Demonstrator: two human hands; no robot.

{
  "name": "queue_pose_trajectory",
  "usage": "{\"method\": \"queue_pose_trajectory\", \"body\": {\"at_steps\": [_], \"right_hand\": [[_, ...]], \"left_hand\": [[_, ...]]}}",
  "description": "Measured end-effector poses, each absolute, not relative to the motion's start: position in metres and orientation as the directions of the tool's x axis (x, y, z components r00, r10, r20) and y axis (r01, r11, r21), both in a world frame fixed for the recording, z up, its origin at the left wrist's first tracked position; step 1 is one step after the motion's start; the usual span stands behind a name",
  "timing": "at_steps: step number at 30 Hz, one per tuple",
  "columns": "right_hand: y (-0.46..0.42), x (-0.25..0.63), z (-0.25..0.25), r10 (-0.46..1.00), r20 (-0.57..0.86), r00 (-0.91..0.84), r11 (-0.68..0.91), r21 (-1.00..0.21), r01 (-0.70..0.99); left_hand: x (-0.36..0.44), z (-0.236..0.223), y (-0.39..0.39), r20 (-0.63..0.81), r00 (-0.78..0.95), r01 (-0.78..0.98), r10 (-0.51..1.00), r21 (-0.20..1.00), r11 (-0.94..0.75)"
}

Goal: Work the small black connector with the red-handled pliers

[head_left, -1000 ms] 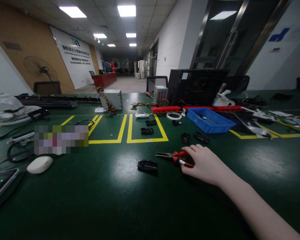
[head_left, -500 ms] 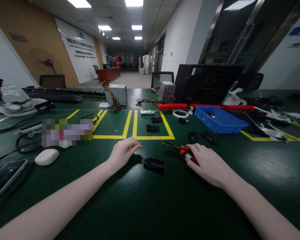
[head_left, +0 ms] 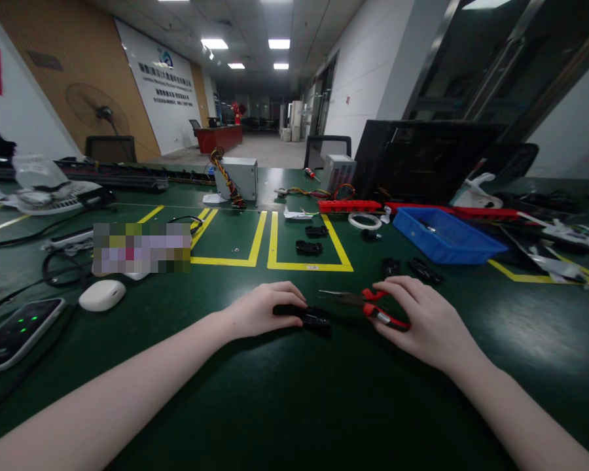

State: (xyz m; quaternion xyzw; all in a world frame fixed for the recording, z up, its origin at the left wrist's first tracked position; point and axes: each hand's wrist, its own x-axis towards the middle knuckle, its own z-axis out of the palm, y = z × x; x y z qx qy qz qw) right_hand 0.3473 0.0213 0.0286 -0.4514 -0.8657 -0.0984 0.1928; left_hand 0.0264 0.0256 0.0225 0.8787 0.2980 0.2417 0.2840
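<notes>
Left hand (head_left: 258, 311): held low over the green table (head_left: 299, 399), back turned upward, fingers bent toward the right and thumb opposite on the near side; closed on the left end of a black part (head_left: 317, 318) — how tightly, cannot tell.
Left forearm (head_left: 137, 386): slanted in over the table's near left, running almost straight through the wrist.
Black part: set near the middle of the table, between both hands, well short of the far edge; showing at its right end beyond the fingertips.
Right hand (head_left: 429, 320): turned knuckles up, fingers arched forward, thumb stretched along the near side; closed around the red handles of needle-nose pliers (head_left: 370, 307) — without squeezing them fully together.
Right forearm (head_left: 525, 399): angled in over the table's near right, mirroring the left forearm.
Needle-nose pliers: pointed left, reaching just behind the black part and apart from it; too fine at the tips to judge any gap.
Taped rectangle (head_left: 311, 267): laid in yellow beyond both hands, framing two black pieces (head_left: 309, 247), one behind the other.
Blue tray (head_left: 446, 252): placed farther back on the right, with two more pieces (head_left: 425, 271) lying in front of its left side, just beyond the right hand.
Toward the table's left edge: white case (head_left: 102, 296), near a device with green lights (head_left: 22, 333).
</notes>
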Motion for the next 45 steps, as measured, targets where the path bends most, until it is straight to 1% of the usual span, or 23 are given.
{"method": "queue_pose_trajectory", "body": {"at_steps": [3,7,12,18,24,31,35,41,45], "right_hand": [[0.016,0.343,0.031,0.680,0.429,-0.595,0.649,0.025,0.760],[0.009,0.333,0.032,0.637,0.404,-0.657,0.711,0.023,0.703],[0.006,0.324,0.030,0.676,0.424,-0.603,0.674,-0.026,0.738],[0.004,0.322,0.031,0.707,0.401,-0.583,0.650,-0.043,0.759],[0.005,0.320,0.029,0.685,0.419,-0.596,0.663,-0.020,0.748],[0.003,0.314,0.028,0.675,0.404,-0.617,0.682,-0.023,0.731],[0.003,0.315,0.026,0.665,0.406,-0.627,0.690,-0.011,0.724],[0.004,0.317,0.022,0.605,0.454,-0.654,0.726,0.021,0.687],[0.004,0.318,0.022,0.604,0.450,-0.658,0.724,0.034,0.689]], "left_hand": [[0.025,0.022,0.027,0.265,0.690,0.331,0.674,0.712,-0.619],[0.024,0.020,0.030,0.263,0.672,0.336,0.692,0.725,-0.602],[0.024,0.016,0.032,0.263,0.666,0.337,0.698,0.728,-0.596],[0.024,0.019,0.031,0.254,0.670,0.319,0.698,0.750,-0.580],[0.024,0.020,0.030,0.248,0.660,0.331,0.709,0.751,-0.571],[0.024,0.017,0.031,0.308,0.653,0.293,0.692,0.740,-0.606],[0.024,0.018,0.031,0.308,0.656,0.293,0.689,0.738,-0.608],[0.024,0.017,0.031,0.342,0.650,0.281,0.679,0.722,-0.632],[0.025,0.019,0.029,0.350,0.654,0.274,0.671,0.717,-0.641]]}}
